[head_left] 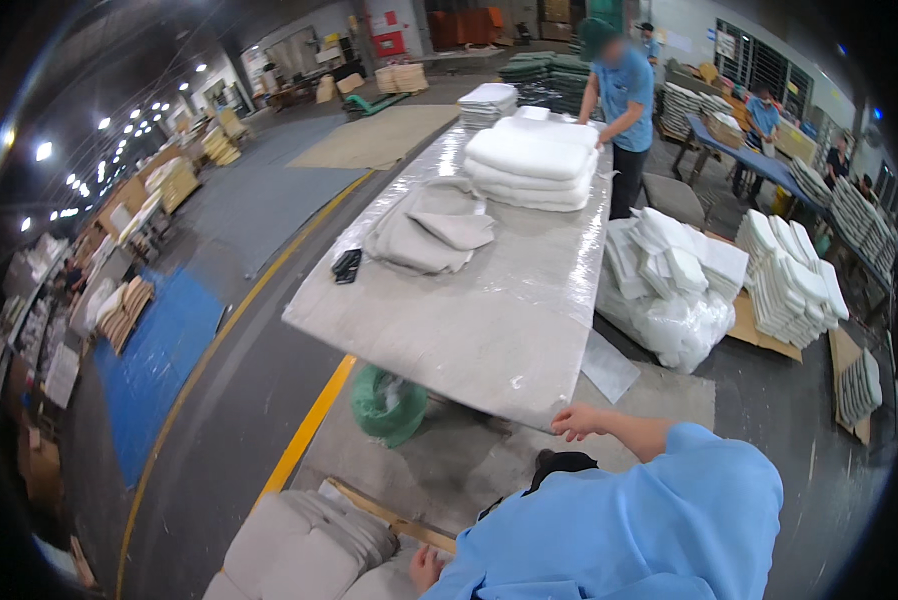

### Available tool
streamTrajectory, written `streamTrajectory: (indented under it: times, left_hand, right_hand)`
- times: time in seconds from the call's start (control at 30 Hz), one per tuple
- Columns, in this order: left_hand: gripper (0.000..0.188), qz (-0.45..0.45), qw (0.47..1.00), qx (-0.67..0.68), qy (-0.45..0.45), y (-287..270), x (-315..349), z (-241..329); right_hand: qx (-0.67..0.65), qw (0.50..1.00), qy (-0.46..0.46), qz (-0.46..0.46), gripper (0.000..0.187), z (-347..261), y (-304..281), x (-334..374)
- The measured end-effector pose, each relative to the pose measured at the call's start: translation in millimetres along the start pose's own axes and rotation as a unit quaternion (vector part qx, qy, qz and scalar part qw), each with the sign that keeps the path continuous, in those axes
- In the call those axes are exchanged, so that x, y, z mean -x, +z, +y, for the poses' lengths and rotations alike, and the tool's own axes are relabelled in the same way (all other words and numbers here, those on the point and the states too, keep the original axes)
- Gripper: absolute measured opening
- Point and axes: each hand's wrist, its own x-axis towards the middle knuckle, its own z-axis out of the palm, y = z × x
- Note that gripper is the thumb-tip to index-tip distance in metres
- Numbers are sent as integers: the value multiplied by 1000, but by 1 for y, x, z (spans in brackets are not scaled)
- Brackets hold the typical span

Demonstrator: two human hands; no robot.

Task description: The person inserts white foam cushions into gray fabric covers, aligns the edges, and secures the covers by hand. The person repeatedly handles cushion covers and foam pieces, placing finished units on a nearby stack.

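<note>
My right hand (577,422) is at the near corner of a plastic-covered table (479,330), its fingers loosely bent and apart, with nothing seen in them. Low in the view my left hand (426,570) is beside a stack of light grey padded covers (304,545); its fingers show only in part, loosely parted, and nothing shows in them. A wooden strip (394,515) runs along that stack's far side. On the table lie a pile of grey fabric pieces (434,228), a small black object (347,266) and a stack of thick white pads (531,160).
A co-worker in a blue shirt (624,95) stands at the table's far right, hands on the white pads. A green bag (387,408) sits under the table's near edge. Bagged white pads (674,290) and another white stack (794,275) stand on the right.
</note>
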Motion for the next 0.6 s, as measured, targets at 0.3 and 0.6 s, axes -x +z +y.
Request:
streamTrajectory:
  times: [0.3,0.6]
  left_hand:
    - [37,27,994,-90,-59,86,-86,103]
    - [36,9,998,-67,10,203,-150,241]
  right_hand:
    - [-334,933,-80,104,27,-58,-209,-89]
    - [-497,800,-209,264,25,-189,-462,-208]
